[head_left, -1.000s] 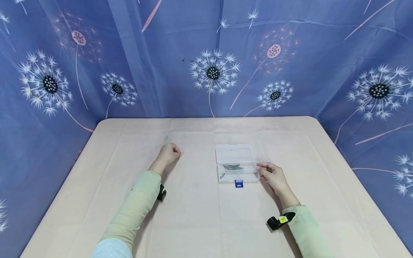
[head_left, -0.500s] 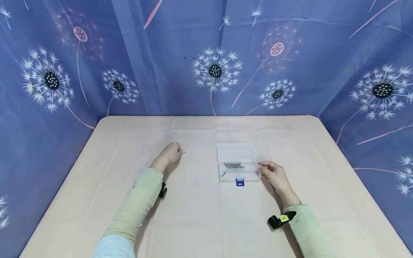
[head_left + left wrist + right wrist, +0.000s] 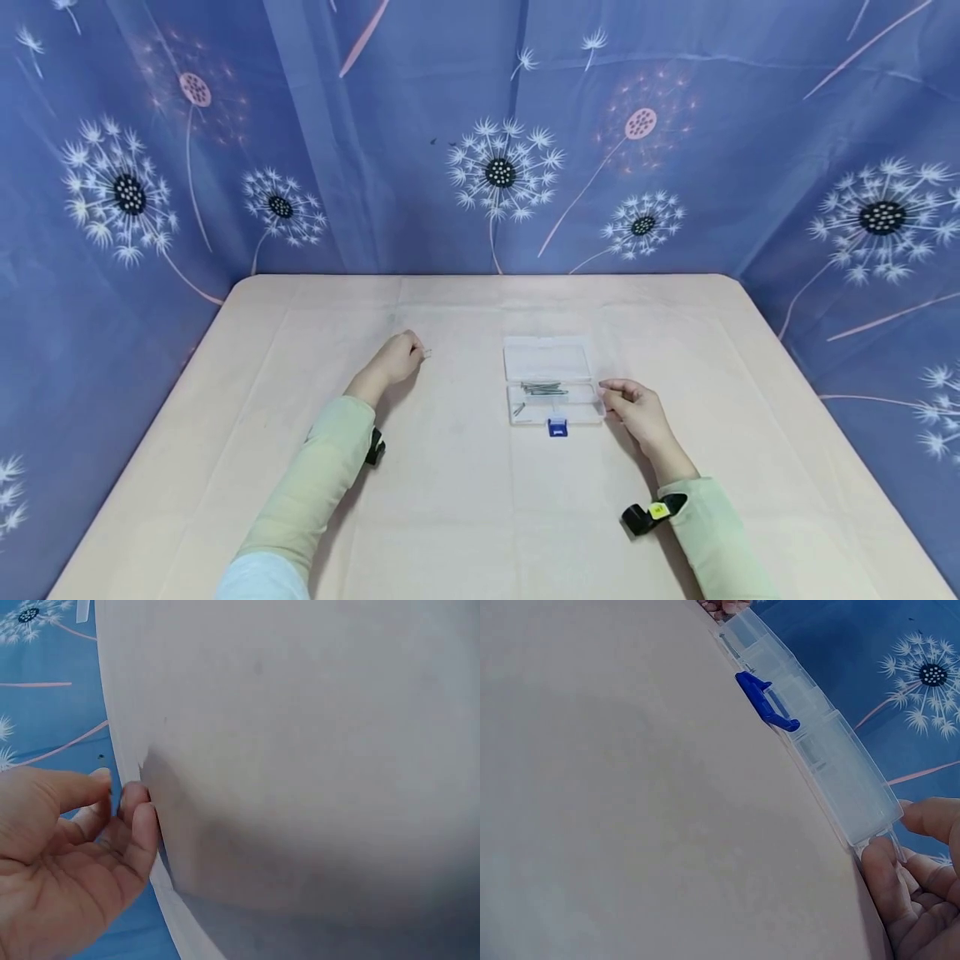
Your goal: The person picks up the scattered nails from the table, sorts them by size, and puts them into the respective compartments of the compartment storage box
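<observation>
A clear plastic storage box (image 3: 555,418) lies on the table with its lid (image 3: 547,360) folded back and a blue latch (image 3: 557,428) at the front. Long thin metal nails (image 3: 543,389) fill part of the back compartment; a few shorter ones (image 3: 519,409) lie at front left. My right hand (image 3: 637,414) holds the box's right end, thumb and fingers pinching its corner in the right wrist view. Left of the box, low over the table, my left hand (image 3: 393,358) pinches a small thin nail-like piece (image 3: 427,353) between thumb and forefinger; the fingers mostly hide it.
A pale cloth covers the table (image 3: 450,500). Blue dandelion-print curtains (image 3: 375,167) rise behind its far edge and along both sides. A black camera (image 3: 637,518) is strapped to the right wrist, another (image 3: 375,448) to the left.
My left hand has turned slightly at the same spot, its knuckles rolling over, with the small piece still at its fingertips. The right hand and the box stay put.
</observation>
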A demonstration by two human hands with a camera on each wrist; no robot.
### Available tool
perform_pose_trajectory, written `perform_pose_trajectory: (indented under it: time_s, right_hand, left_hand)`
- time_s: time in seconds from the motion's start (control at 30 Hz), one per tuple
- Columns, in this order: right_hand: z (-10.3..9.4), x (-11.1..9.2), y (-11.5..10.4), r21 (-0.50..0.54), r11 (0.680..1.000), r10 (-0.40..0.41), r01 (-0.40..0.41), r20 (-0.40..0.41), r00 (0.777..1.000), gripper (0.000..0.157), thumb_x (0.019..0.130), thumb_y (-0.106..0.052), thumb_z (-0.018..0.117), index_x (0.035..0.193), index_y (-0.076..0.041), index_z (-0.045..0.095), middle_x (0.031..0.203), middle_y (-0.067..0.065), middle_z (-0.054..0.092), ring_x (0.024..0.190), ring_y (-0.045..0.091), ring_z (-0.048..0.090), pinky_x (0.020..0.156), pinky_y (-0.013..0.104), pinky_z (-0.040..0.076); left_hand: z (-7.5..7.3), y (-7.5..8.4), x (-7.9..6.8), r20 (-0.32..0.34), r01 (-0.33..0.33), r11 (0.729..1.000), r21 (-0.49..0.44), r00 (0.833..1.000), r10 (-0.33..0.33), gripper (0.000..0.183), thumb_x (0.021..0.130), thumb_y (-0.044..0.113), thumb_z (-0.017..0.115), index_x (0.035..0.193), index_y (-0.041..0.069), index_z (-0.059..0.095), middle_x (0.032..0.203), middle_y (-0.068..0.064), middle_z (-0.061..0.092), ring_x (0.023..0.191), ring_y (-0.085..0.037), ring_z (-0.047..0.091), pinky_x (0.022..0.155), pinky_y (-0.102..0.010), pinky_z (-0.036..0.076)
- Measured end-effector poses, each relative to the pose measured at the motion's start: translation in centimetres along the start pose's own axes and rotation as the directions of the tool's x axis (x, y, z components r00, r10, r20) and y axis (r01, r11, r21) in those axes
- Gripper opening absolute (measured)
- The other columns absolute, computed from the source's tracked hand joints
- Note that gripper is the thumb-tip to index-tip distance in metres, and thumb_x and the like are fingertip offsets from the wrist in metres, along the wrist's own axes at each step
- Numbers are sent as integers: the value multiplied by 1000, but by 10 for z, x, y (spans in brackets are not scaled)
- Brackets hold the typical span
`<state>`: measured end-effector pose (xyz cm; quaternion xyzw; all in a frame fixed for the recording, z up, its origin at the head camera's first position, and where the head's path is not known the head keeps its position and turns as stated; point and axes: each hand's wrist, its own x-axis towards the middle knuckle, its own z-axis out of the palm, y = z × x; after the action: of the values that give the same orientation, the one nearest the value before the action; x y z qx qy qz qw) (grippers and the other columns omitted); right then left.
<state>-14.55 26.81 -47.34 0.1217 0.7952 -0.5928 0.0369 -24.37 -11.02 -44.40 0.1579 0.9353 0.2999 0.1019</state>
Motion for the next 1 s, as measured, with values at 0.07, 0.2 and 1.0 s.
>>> perform_pose_trajectory:
  time_s: [0.07, 0.2, 1.0]
  right_hand:
    - [0, 0, 2, -6, 1000, 0, 0, -7, 1000, 39, 92, -11, 59, 121, 14, 52, 78, -6, 60, 67, 1, 55, 60, 15, 50]
    - [-1, -1, 9, 11, 998, -60, 60, -9, 998, 36, 89, -14, 62, 114, 12, 57, 76, -6, 61, 66, 2, 55, 58, 16, 50]
    - [-1, 3, 6, -36, 999, -6, 5, -15, 1000, 36, 93, -12, 57, 121, 10, 55, 84, -3, 61, 72, 2, 55, 65, 15, 51]
  left_hand:
    - [2, -1, 0, -25, -3, 1000, -29, 1000, 2, 14, 96, 3, 43, 96, -5, 55, 93, -16, 59, 83, -25, 56, 78, -37, 50]
    - [7, 1, 2, -65, -4, 987, -162, 998, -7, 12, 97, 5, 47, 99, -4, 55, 88, -14, 62, 79, -21, 60, 70, -30, 52]
    - [19, 50, -8, -126, -89, 868, -489, 992, 30, 17, 87, -7, 56, 104, -8, 57, 93, -24, 67, 75, -21, 67, 71, -27, 58]
